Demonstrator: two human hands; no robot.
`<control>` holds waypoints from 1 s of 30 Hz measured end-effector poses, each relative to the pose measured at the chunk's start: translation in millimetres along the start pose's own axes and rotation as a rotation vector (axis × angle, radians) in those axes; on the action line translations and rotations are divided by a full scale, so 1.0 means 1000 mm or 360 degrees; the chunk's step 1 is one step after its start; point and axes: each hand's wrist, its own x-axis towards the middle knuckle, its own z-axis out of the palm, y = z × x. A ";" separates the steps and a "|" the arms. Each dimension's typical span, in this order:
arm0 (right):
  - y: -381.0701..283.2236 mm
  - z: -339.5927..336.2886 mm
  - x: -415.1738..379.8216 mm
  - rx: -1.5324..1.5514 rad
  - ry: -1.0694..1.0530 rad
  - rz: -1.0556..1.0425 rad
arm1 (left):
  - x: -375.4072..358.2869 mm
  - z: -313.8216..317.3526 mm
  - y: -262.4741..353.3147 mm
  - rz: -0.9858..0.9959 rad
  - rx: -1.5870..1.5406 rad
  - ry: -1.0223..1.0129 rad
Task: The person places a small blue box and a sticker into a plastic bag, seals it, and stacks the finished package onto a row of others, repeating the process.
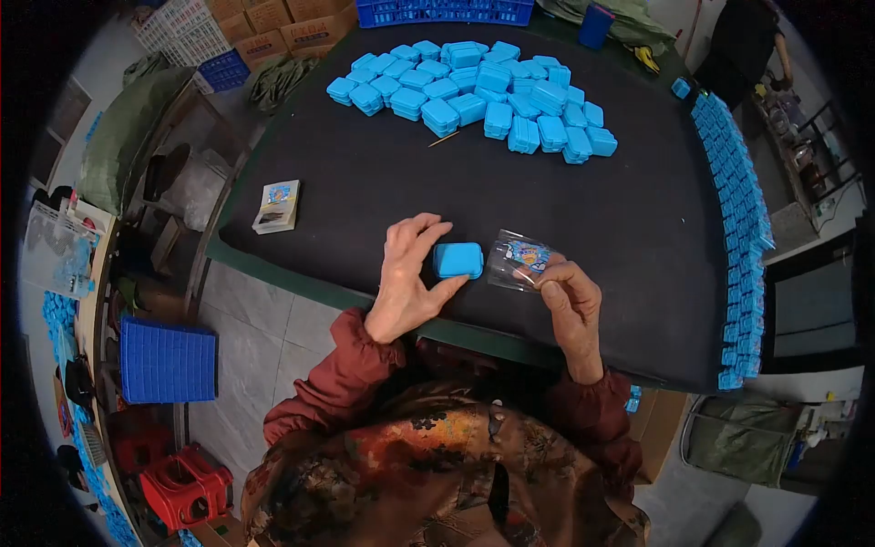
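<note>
A small blue box (458, 261) with a rounded lid lies on the dark tabletop in front of me. Curved around its left side is my left hand (407, 273), its fingers apart; the thumb tip is right at the box's near edge and the index fingertip stands off beyond the far edge. My right hand (574, 305) pinches the right end of a clear plastic bag (506, 270) between thumb and fingers. A colourful printed card (530, 255) shows at the bag. The bag is just right of the box.
Many similar blue boxes (442, 88) are heaped at the table's far side, a thin stick (444, 139) near them. A stack of printed cards (277, 207) lies at left. Packed blue boxes (740, 246) line the right edge. A person (743, 46) stands at far right.
</note>
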 end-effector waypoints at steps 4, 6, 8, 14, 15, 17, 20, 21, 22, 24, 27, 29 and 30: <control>-0.005 0.011 0.000 -0.0031 -0.0038 -0.0040 | -0.003 -0.011 0.030 -0.0256 -0.0761 -0.0001; -0.005 0.018 0.001 0.0039 -0.0129 -0.0122 | -0.007 -0.003 0.030 -0.0433 -0.1137 -0.0285; -0.004 0.020 -0.001 0.0016 -0.0121 -0.0132 | -0.010 0.009 0.027 -0.0419 -0.1407 -0.0155; -0.015 0.016 -0.012 -0.0756 0.0008 -0.0309 | -0.011 0.011 0.023 -0.0410 -0.1621 -0.0168; -0.016 0.016 -0.013 -0.0976 0.0030 -0.0433 | -0.012 0.012 0.020 -0.0327 -0.1594 -0.0199; -0.014 0.017 -0.015 -0.1038 0.0043 -0.0484 | -0.012 0.012 0.019 -0.0243 -0.1566 -0.0229; -0.012 0.017 -0.018 -0.1067 0.0080 -0.0528 | -0.012 0.010 0.020 -0.0276 -0.1572 -0.0265; -0.011 0.016 -0.019 -0.1037 0.0107 -0.0515 | -0.010 0.007 0.020 -0.0190 -0.1355 -0.0312; -0.012 0.016 -0.020 -0.1036 0.0106 -0.0513 | -0.009 0.005 0.019 -0.0105 -0.1138 -0.0356; -0.013 0.016 -0.023 -0.0921 0.0204 -0.0348 | -0.008 0.000 0.016 -0.0061 -0.1083 -0.0385; -0.010 0.013 -0.027 -0.0745 0.0243 -0.0140 | -0.010 -0.002 0.007 -0.0023 -0.1089 -0.0368; -0.009 0.013 -0.027 -0.0629 0.0257 -0.0070 | -0.010 -0.003 0.005 -0.0087 -0.1168 -0.0198; -0.009 0.013 -0.026 -0.0516 0.0272 -0.0005 | -0.009 -0.003 0.005 -0.0144 -0.1187 -0.0076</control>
